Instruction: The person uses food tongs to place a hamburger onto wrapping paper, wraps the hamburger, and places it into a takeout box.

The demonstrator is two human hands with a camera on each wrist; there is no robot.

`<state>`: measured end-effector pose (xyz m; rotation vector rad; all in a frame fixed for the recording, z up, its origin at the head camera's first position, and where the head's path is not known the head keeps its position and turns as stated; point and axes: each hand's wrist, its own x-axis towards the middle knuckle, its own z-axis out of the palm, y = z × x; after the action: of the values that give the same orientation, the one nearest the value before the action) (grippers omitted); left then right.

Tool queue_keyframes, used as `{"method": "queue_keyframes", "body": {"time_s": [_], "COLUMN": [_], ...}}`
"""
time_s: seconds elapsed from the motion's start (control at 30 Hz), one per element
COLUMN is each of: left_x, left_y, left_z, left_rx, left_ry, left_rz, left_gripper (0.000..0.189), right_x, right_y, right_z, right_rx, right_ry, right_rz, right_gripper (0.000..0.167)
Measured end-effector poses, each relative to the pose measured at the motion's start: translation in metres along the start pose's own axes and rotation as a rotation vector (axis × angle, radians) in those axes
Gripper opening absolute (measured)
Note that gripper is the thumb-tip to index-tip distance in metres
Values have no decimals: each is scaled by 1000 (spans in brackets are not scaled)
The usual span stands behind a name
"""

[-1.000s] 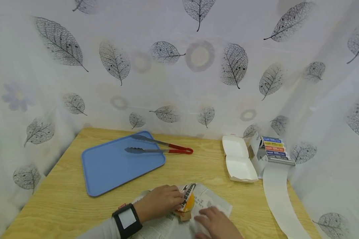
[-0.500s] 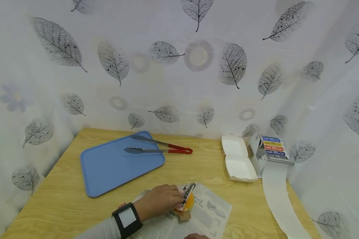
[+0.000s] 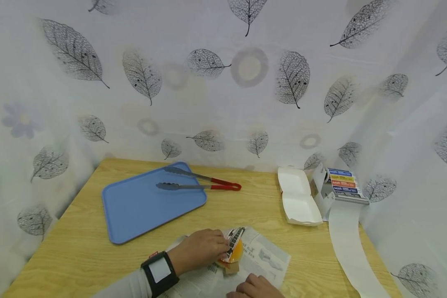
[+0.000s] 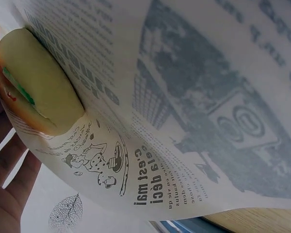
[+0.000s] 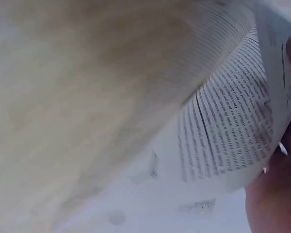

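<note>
Your left hand (image 3: 201,248) reaches in from the lower left, palm down, a black wristband (image 3: 159,269) at its wrist, with fingers curled onto the folded flap of the newsprint wrapping paper (image 3: 266,265) and pressing it against the burger (image 3: 237,251). The burger sits on that paper at the near middle, partly covered. Your right hand (image 3: 255,286), at the bottom edge, pinches the paper's near side. The wood-grain table (image 3: 78,240) carries a blue tray (image 3: 141,211) with red-handled tongs (image 3: 223,187) across it, an open white box (image 3: 301,207) and a label dispenser (image 3: 342,182) trailing a white strip (image 3: 344,231). A leaf-print curtain (image 3: 208,95) hangs behind.
</note>
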<state>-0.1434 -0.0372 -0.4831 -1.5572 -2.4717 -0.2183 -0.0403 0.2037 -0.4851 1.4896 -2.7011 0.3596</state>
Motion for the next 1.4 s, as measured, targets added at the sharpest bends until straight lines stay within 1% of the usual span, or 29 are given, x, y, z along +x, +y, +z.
{"method": "queue_keyframes", "body": {"time_s": [0.07, 0.13, 0.2, 0.27, 0.37, 0.47, 0.57, 0.6, 0.67, 0.77, 0.87, 0.9, 0.97, 1.0, 1.07, 1.17, 1.23, 1.27, 1.3, 1.33, 1.4], "left_x": [0, 0, 0, 0, -1, 0, 0, 0, 0, -1, -2, -2, -3, -3, -4, -6, -7, -7, -7, -8, -8], "left_y": [0, 0, -1, -2, -3, -5, -8, -10, -13, -20, -26, -28, -32, -33, -36, -37, -39, -39, -40, -39, -39], "left_z": [-1, -1, -2, -3, -7, -10, -11, -11, -12, -16, -22, -23, -25, -26, -25, -24, -22, -22, -22, -21, -20], "left_rx": [11, 8, 12, 5, 6, 28, 38, 37, -2, -112, -239, -281, -370, -424, -504, -637, -696, -729, -757, -769, -762], "left_ry": [1, -4, -19, -47, -86, -108, -105, -111, -125, -158, -161, -159, -172, -185, -218, -267, -279, -284, -287, -292, -296], "left_rz": [5, 7, 16, 18, 26, 48, 68, 73, 73, 50, 35, 36, 19, -4, -68, -187, -221, -233, -238, -240, -240], "left_gripper": [16, 16, 15, 17, 21, 24, 26, 26, 26, 28, 26, 26, 26, 25, 25, 23, 21, 20, 20, 21, 22], "right_x": [3, 6, 11, 15, 23, 30, 35, 37, 40, 44, 46, 46, 47, 48, 51, 58, 62, 63, 64, 64, 63], "right_y": [2, 2, 2, 2, 3, 9, 16, 19, 24, 30, 33, 34, 36, 38, 40, 45, 48, 49, 50, 49, 48], "right_z": [-6, -11, -16, -22, -29, -29, -26, -25, -22, -20, -19, -19, -18, -18, -17, -17, -18, -19, -20, -20, -21], "right_rx": [-88, -125, -111, -87, -62, -89, -58, -36, 16, 83, 109, 118, 110, 102, 83, 97, 137, 176, 212, 245, 307], "right_ry": [78, 144, 156, 165, 187, 279, 342, 346, 333, 270, 182, 151, 121, 126, 158, 219, 221, 203, 185, 164, 111], "right_rz": [-8, 18, 66, 110, 151, 135, 130, 135, 154, 204, 251, 263, 262, 253, 239, 247, 278, 298, 312, 318, 297], "right_gripper": [33, 34, 38, 44, 47, 43, 40, 40, 41, 51, 67, 70, 74, 72, 62, 31, 11, 6, 5, 8, 11]}}
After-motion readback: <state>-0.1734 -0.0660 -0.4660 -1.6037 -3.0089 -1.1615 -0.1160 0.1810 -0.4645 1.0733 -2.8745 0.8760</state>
